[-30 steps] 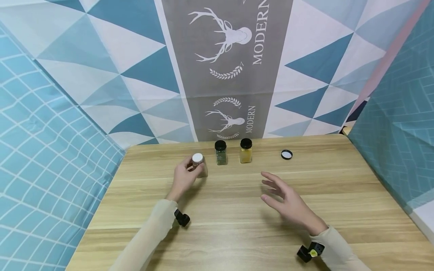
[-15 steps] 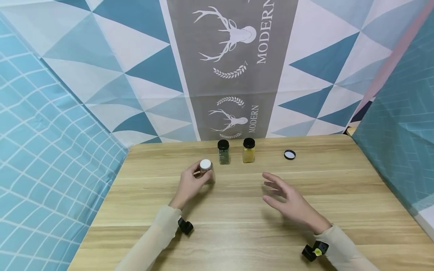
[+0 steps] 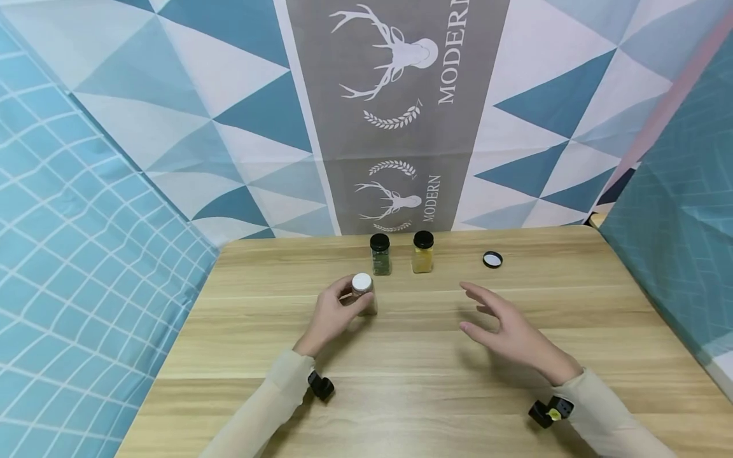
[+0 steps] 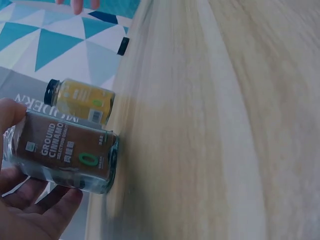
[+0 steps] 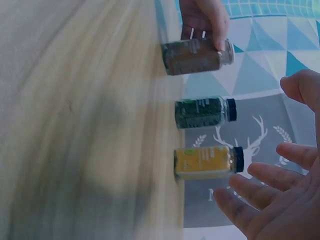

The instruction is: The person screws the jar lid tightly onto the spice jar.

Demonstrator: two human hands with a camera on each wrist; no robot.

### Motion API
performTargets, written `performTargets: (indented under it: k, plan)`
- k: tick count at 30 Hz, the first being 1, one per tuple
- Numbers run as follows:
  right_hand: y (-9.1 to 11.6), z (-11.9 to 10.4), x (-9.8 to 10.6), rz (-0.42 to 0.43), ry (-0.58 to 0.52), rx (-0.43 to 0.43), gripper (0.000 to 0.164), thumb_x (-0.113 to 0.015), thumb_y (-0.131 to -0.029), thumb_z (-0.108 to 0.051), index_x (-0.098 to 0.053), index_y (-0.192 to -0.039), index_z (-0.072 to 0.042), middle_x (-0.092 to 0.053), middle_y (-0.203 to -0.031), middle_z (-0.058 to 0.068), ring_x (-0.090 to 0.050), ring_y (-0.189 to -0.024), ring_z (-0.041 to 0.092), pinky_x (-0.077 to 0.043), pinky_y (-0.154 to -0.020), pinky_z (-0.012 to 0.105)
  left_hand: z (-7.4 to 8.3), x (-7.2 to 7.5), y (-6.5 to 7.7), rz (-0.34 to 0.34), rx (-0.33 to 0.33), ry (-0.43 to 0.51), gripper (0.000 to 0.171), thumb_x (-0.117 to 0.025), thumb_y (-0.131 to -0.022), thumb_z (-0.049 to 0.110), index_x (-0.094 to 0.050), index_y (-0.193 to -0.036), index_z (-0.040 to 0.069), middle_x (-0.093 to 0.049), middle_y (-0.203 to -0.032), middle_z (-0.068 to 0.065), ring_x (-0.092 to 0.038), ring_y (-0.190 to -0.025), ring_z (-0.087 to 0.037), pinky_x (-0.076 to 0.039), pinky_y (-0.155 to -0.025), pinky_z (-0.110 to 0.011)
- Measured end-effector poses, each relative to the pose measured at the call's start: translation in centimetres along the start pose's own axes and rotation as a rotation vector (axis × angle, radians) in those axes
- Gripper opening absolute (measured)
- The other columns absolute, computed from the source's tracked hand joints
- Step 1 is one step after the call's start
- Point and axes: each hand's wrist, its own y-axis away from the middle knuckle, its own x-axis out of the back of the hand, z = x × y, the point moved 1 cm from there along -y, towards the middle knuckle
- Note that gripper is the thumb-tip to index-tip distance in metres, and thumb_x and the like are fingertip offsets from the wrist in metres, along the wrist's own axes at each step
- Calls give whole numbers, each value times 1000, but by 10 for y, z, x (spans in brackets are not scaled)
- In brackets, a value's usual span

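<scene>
My left hand point(image 3: 334, 312) grips a glass spice jar point(image 4: 67, 150) labelled ground cinnamon, thumb on one side and fingers on the other. The jar is upright and its white top, with no black lid on it, shows in the head view. Whether its base touches the table cannot be told. My right hand point(image 3: 518, 331) hovers over the table to the right, fingers spread and holding nothing. Behind the cinnamon stand a jar of green herbs point(image 3: 380, 256) and a jar of yellow spice point(image 3: 422, 253), both with black lids. A loose black lid point(image 3: 492, 259) lies at the back right.
The wooden table point(image 3: 401, 394) has a patterned cloth point(image 3: 263, 127) hanging along its back edge. Blue cloths point(image 3: 86, 254) close off the left side and the right. Each wrist wears a small black camera point(image 3: 321, 385).
My left hand has brought the cinnamon jar to the right and nearer to me, away from beside the green jar. The right hand has shifted slightly right, still spread.
</scene>
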Motion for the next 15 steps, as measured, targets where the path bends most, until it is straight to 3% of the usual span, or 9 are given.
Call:
performTargets:
  k: [5, 10, 15]
  plan:
    - [-4, 0, 11, 18, 69, 17, 69, -74, -97, -21, -41, -157, -8, -47, -157, 18, -50, -139, 40, -50, -107, 53, 4, -7, 0, -51, -9, -2, 53, -84, -88, 24, -66, -134, 5, -70, -125, -13, -67, -118, -28, -58, -101, -32]
    - [-11, 3, 20, 32, 114, 13, 71, -75, -97, -22, -41, -156, -6, -45, -158, 21, -49, -140, 41, -49, -108, 55, 7, -14, 2, -79, -32, 1, 50, -84, -88, 20, -67, -132, 4, -71, -124, -13, -69, -116, -30, -59, -101, -38]
    - [-14, 8, 25, 46, 126, -5, 72, -74, -97, -23, -40, -157, -7, -44, -158, 22, -51, -137, 45, -48, -108, 59, 9, -18, 4, -107, -46, -30, 49, -84, -89, 26, -68, -130, 5, -70, -121, -9, -70, -112, -25, -60, -97, -30]
